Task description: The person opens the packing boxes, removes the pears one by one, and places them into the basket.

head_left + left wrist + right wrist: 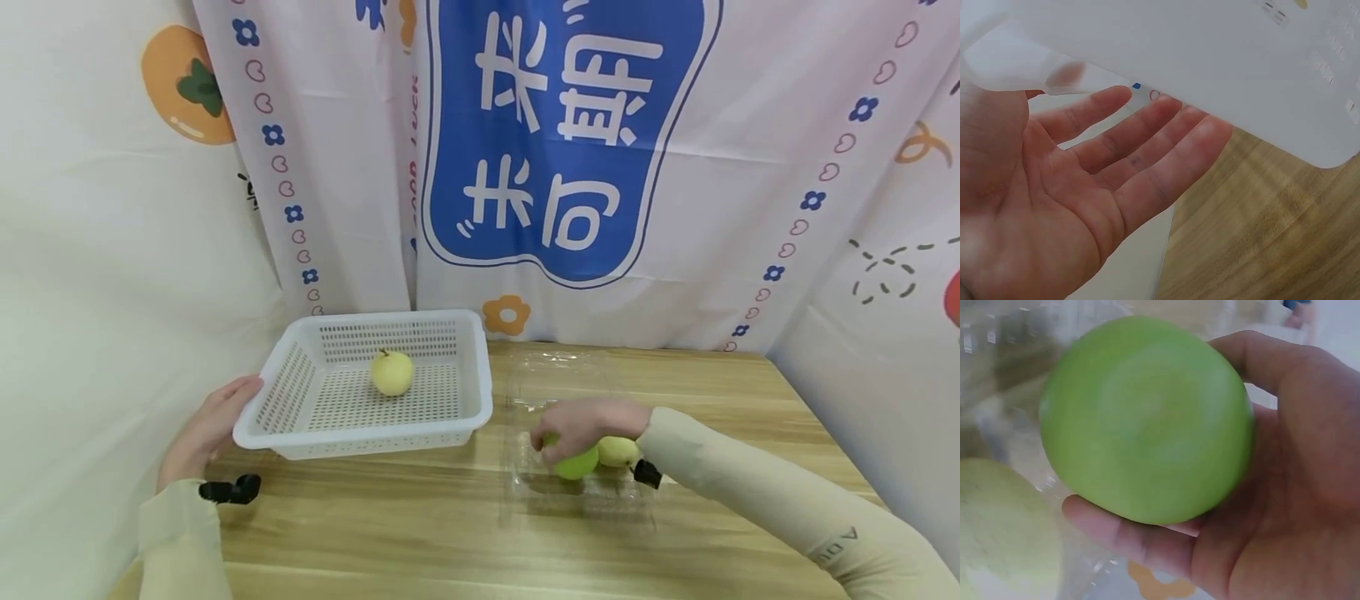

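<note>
My left hand (pixel 213 417) holds the left rim of a white plastic basket (pixel 363 437). In the left wrist view the fingers (pixel 1166 169) reach under the rim nearly straight, and the thumb shows faintly through the plastic. A pale yellow pear (pixel 392 372) with a stem sits in the basket. On the right, my right hand (pixel 581 425) grips a green apple (pixel 1147 419), fingers and thumb around its sides. The apple is over an open clear plastic box (pixel 525 479). Beside it a second yellow pear (pixel 618 451) lies in the box, partly covered by the hand.
Basket and box stand side by side on a wood-grain table (pixel 375 533). A printed white cloth (pixel 360 167) hangs right behind them, and further white sheets close off the left and right sides.
</note>
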Tool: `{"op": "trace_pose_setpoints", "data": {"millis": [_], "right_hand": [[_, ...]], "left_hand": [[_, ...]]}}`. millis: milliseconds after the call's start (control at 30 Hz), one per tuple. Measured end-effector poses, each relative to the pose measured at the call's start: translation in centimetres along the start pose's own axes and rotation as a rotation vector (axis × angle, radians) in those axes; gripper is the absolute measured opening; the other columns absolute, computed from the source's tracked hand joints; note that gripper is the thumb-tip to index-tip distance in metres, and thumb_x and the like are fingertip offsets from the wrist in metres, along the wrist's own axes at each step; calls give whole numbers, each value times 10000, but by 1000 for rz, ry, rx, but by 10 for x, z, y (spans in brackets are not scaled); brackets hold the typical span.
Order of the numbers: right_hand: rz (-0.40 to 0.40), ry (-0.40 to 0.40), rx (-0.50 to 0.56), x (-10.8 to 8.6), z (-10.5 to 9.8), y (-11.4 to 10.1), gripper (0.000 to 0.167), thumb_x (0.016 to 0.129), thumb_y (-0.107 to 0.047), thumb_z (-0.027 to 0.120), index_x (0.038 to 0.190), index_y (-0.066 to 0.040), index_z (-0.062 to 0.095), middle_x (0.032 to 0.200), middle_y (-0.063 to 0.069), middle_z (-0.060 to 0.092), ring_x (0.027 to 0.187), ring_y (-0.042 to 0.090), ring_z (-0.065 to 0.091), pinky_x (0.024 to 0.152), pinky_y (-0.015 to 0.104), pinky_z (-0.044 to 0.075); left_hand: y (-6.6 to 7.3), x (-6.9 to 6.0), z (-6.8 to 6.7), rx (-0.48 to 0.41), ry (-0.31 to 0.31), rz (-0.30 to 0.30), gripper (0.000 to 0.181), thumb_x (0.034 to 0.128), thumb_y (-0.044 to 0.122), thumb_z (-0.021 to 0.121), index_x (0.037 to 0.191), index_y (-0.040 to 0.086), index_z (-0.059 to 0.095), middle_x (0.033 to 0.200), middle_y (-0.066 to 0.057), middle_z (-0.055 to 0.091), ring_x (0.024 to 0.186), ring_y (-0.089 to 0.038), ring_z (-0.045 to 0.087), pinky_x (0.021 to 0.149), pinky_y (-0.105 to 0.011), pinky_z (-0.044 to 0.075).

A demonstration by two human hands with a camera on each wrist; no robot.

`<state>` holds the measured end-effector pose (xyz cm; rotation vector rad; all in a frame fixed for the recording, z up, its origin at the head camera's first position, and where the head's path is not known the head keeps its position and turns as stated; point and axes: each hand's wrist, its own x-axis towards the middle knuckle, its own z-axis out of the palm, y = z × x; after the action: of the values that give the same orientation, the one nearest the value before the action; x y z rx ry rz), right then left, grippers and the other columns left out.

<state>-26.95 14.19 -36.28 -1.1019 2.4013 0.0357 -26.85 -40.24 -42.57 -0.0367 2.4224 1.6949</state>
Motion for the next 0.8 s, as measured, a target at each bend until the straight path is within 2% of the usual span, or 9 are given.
{"op": "trace_pose_setpoints", "data": {"millis": [200, 433, 567, 800], "right_hand": [[-25, 148, 55, -8, -19, 6, 278, 944, -299, 577, 1199, -217, 650, 1129, 19, 591, 986, 137, 540, 860, 367, 489], [-93, 294, 44, -6, -41, 3, 291, 938, -279, 586, 1205, -196, 666, 1131, 26, 607, 982, 168, 533, 842, 354, 478], [-115, 335, 33, -1, -51, 2, 284, 935, -274, 589, 1194, -191, 671, 1055, 7, 596, 909, 152, 482, 773, 307, 441], [-103, 415, 33, 10, -63, -1, 301, 939, -313, 583, 1213, -222, 668, 1074, 15, 576, 920, 158, 509, 768, 309, 462]], "left_hand": [[-1, -3, 0, -36, -22, 26, 797, 1023, 562, 333, 1559, 16, 109, 1058, 163, 641, 942, -68, 657, 778, -337, 574], [-3, -2, 1, -40, -5, 7, 805, 1023, 561, 338, 1557, 3, 111, 1029, 184, 641, 928, -57, 656, 777, -335, 574], [-3, -1, 1, -44, 4, 9, 819, 1018, 566, 353, 1555, -4, 115, 1036, 201, 626, 942, -34, 644, 795, -326, 570], [-5, 0, -1, -38, 33, 4, 839, 1004, 588, 366, 1560, 12, 117, 1016, 224, 626, 925, -25, 647, 792, -304, 567]]}}
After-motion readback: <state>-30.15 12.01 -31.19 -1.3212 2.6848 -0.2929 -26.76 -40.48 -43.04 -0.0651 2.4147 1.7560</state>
